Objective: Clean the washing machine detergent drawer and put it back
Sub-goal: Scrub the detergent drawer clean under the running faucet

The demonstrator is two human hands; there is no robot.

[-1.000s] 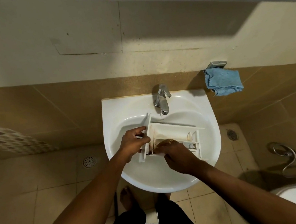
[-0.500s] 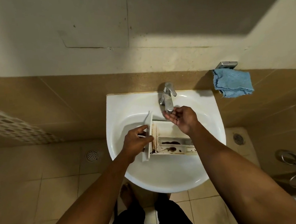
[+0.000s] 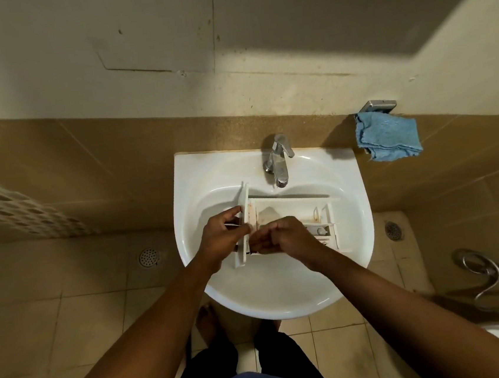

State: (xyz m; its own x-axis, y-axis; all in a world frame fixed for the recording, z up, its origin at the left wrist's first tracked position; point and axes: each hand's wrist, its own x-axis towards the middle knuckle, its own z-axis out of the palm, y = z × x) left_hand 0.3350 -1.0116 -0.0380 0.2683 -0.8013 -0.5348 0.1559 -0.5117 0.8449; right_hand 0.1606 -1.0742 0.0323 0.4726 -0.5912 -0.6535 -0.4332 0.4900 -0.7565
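Both hands work in the sink [image 3: 352,239]: left hand [image 3: 221,241] grips the drawer [image 3: 278,209] front; right hand [image 3: 284,236] curled inside it, hiding what it touches.

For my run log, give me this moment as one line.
stage: scrubbing | left hand: grips detergent drawer front panel | right hand: inside drawer | place: sink | tap: flow unclear

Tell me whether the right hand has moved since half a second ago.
Yes. The right hand has left the tap and come down into the detergent drawer.
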